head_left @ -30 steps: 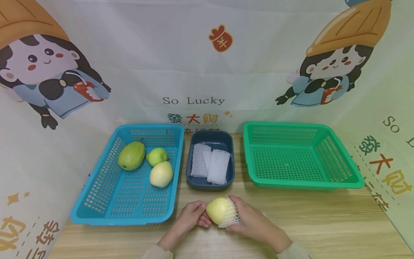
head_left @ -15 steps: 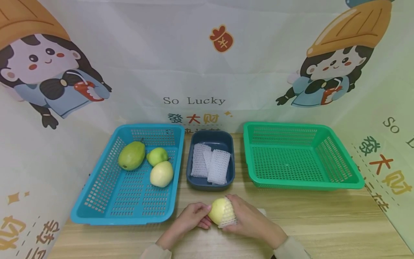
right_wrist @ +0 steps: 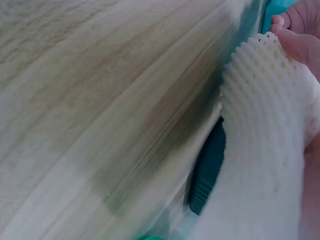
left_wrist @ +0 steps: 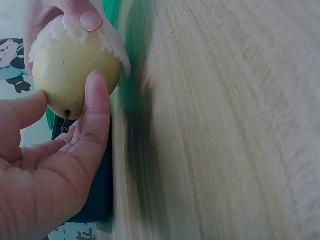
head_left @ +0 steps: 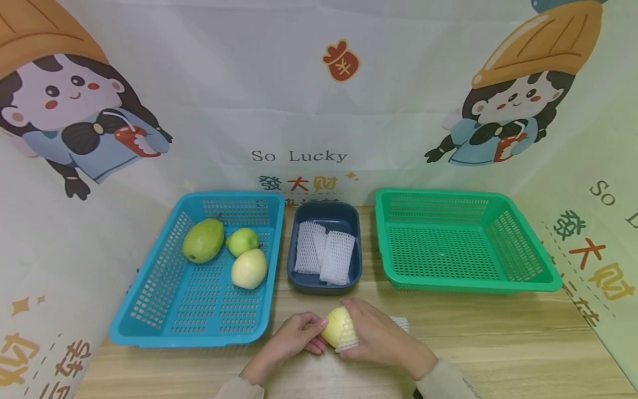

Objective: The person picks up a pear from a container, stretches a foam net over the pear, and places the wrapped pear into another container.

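Note:
A yellow-green pear (left_wrist: 70, 70) sits partway inside a white foam net sleeve (right_wrist: 265, 105), its stem end bare and toward my left hand. My left hand (head_left: 301, 333) pinches the stem end between thumb and fingers. With my right hand (head_left: 379, 335) I grip the pear (head_left: 332, 328) through the net, thumb on the net's edge. The sleeve's loose end sticks out past my right hand, away from the pear. Both hands are low over the table in front of the dark tray.
A blue basket (head_left: 191, 339) on the left holds a large green fruit (head_left: 203, 240), a green fruit (head_left: 242, 242) and a pale pear (head_left: 249, 269). White foam nets (head_left: 337, 257) lie in the dark blue tray (head_left: 324, 289). At the right stands a green basket (head_left: 468, 284).
My right hand has shifted slightly left along the pear, and the net covers more of it. More of the sleeve's loose end shows behind the right hand. The left hand keeps its pinch.

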The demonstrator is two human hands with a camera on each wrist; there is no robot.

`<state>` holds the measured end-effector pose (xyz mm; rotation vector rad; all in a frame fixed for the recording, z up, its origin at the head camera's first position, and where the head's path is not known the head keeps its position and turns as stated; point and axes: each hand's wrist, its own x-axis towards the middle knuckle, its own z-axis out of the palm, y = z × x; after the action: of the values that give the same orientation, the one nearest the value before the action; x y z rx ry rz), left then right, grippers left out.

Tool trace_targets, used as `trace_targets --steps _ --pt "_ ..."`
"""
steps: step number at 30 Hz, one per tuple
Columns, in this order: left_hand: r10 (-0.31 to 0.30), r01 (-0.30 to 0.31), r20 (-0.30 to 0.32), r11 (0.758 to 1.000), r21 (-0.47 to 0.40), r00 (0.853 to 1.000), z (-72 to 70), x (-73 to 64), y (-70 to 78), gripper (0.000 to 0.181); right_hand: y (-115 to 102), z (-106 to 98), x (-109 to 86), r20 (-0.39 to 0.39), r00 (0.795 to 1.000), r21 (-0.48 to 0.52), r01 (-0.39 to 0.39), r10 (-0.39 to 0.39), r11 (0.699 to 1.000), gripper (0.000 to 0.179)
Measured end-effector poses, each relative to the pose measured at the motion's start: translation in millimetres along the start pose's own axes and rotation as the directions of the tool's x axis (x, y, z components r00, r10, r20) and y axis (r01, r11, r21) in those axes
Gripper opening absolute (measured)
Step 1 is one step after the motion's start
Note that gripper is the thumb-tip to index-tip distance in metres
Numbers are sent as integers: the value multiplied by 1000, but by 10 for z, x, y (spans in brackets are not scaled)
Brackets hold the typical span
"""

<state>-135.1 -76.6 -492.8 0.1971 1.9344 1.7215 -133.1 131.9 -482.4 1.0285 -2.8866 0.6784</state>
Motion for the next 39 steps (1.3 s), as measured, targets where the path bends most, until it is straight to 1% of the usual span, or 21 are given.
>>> trace_targets --steps 6,9,11,13,14,15,16,18,20,22,24,25,26,28,31,33,35,36,38,39 --pt "14 -14 -23 999 29 1000 10 -9 29 38 -43 -8 47 27 999 -66 33 -32 997 82" --pt "18 -16 -38 999 42 999 22 -2 41 39 -58 -15 50 32 999 -66 45 -43 997 80" --pt "25 -22 -57 999 41 998 33 5 51 39 -61 -19 44 30 999 -35 19 -18 999 78" --pt "31 -29 -78 999 31 996 36 12 66 39 -53 -39 41 38 999 56 -39 37 998 75" --pt "41 -38 -91 999 30 995 34 11 75 40 -43 -48 40 42 997 121 -76 72 990 74" --pt "52 -49 -101 998 31 994 29 9 82 40 -34 -57 38 48 993 188 -119 112 975 74" --pt "62 -59 -105 998 33 992 21 1 90 41 -21 -65 35 55 987 262 -162 153 951 73" --pt "85 -82 -95 996 33 992 4 -17 99 42 2 -83 28 73 972 403 -233 223 885 73" --pt "120 -118 -67 992 34 991 -10 -44 97 42 21 -83 16 89 957 506 -283 276 815 72" --pt "148 -148 -22 989 18 989 -17 -66 88 42 35 -82 7 105 941 577 -322 322 751 68" --pt "171 -171 20 985 -1 985 -19 -81 79 38 45 -93 3 119 928 629 -345 352 697 64" --pt "181 -180 37 984 -8 983 -20 -85 74 36 50 -98 0 128 924 647 -353 361 675 62" --pt "187 -186 50 982 -13 981 -19 -89 70 35 53 -107 -2 132 922 663 -355 364 659 60" --pt "195 -193 68 981 -26 978 -13 -89 65 33 55 -126 -6 154 918 680 -367 365 635 58" --pt "200 -197 74 979 -47 977 -2 -80 59 32 58 -141 -13 192 919 691 -376 345 617 55" --pt "206 -201 76 977 -71 976 3 -72 55 31 62 -143 -19 216 917 702 -384 334 600 53" --pt "210 -203 75 975 -92 975 3 -62 45 31 71 -143 -25 223 920 711 -379 322 592 54" --pt "214 -206 74 973 -101 974 0 -58 37 30 74 -142 -31 235 923 737 -374 305 563 55" --pt "224 -216 64 970 -112 972 -7 -49 22 31 86 -147 -53 268 925 789 -372 271 489 59" --pt "227 -220 54 969 -112 972 -14 -49 13 31 92 -153 -66 288 925 817 -373 249 439 61"
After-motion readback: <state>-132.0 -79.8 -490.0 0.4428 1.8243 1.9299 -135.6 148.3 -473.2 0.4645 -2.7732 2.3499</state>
